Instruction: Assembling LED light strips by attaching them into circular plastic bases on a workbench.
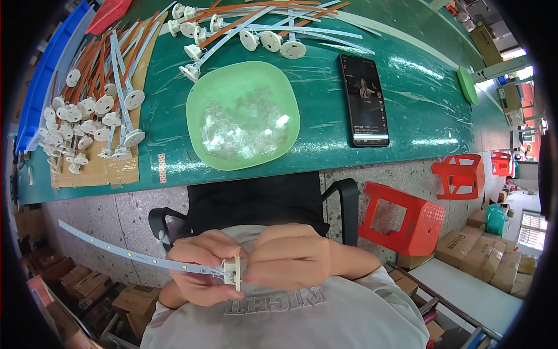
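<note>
Head view showed both hands held close together just above the person's lap, in front of a grey shirt. The left hand [200,264] was closed around the end of a long white light strip [125,251], which ran out to the left and slightly upward, well clear of the table. The right hand [288,256] was curled shut, its fingertips pressed against a small white cap [234,272] that sat at the strip's near end, between the two hands. Whether the cap was fully seated on the strip could not be told, since the fingers covered the joint.

For the fitting to be done well, the strip would probably need to be kept straight and level near its end, so that the cap was pushed on squarely rather than at a tilt. A firm grip close to the joint would likely be wanted, because the long free end could sag and twist the strip. Even pressure from thumb and fingers would be judged safer than a hard squeeze on one corner.

On the green table [407,110] beyond, a green bowl [200,99] of small clear pieces was seen, with a phone [363,99] to its right. Strips already fitted with round caps [96,113] lay in a pile at the left and more at the far edge.
</note>
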{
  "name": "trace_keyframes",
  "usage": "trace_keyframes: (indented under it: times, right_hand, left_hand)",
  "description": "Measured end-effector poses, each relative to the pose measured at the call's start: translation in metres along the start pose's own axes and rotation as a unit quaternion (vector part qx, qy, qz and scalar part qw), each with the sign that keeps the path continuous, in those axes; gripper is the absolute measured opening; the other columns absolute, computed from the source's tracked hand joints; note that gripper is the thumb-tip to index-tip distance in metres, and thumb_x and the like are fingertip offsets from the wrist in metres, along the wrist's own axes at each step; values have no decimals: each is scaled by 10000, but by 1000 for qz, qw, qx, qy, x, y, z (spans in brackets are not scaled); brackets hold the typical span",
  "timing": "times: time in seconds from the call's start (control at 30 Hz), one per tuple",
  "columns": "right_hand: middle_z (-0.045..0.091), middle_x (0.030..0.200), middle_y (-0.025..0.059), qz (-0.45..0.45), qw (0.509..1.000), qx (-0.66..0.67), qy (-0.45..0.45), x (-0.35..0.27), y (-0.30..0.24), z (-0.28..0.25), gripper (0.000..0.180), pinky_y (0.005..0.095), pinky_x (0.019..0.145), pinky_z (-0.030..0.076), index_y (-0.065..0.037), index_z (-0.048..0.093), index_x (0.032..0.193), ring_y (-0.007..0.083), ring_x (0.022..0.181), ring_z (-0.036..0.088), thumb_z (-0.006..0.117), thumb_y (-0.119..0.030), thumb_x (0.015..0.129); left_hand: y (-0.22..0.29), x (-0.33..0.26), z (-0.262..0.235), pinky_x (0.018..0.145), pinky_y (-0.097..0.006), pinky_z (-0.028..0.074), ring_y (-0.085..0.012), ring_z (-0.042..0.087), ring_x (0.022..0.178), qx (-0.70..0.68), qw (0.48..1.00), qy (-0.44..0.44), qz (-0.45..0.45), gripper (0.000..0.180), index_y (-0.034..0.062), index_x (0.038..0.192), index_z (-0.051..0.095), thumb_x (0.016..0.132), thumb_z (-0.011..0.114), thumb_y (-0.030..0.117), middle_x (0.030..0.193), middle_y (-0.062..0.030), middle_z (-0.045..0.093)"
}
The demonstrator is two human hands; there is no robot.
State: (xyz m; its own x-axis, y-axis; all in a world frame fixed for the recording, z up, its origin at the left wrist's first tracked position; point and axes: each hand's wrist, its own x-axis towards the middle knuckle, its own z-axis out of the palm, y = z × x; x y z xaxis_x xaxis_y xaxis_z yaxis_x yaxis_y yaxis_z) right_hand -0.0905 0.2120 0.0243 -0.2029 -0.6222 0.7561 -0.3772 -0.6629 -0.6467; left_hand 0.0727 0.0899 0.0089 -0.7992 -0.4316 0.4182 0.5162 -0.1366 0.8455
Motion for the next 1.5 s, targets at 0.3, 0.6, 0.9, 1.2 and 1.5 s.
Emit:
trace_keyframes:
  times: [0.3,0.6,0.9,1.2,1.5]
  right_hand:
    - [666,824,127,-41,980,-193,-1,1,-15,-3,197,275,551,522,38,700,859,237,690,647,693,3,665]
    - [679,821,111,-56,973,-225,22,-5,-25,7,174,250,553,512,20,712,842,210,703,646,697,-43,680]
    - [668,771,132,-52,981,-188,-2,-4,-25,11,105,248,521,505,46,692,822,198,621,619,706,14,723]
    - [659,837,188,-46,998,42,20,2,-11,7,122,278,478,487,112,674,872,236,611,598,696,48,771]
    - [645,806,220,6,980,200,-7,-4,-20,8,115,281,453,443,147,676,888,234,540,562,674,38,850]
  left_hand:
    - [2,-7,6,741,-414,598,-348,694,914,125,991,8,47,634,40,1135,500,650,908,59,1113,-204,645]
    - [12,1,0,584,-324,607,-267,706,714,215,969,-89,87,730,47,1192,479,636,938,164,1081,-113,620]
    - [8,1,-1,557,-328,619,-286,717,692,172,980,-77,67,679,49,1141,512,625,941,155,1043,-100,636]
    - [8,21,-5,556,-294,612,-279,710,681,59,987,-119,92,544,36,972,624,571,970,156,969,-94,682]
    - [11,23,5,636,-282,591,-253,694,732,-30,987,-156,28,393,5,935,746,613,940,120,892,-103,732]
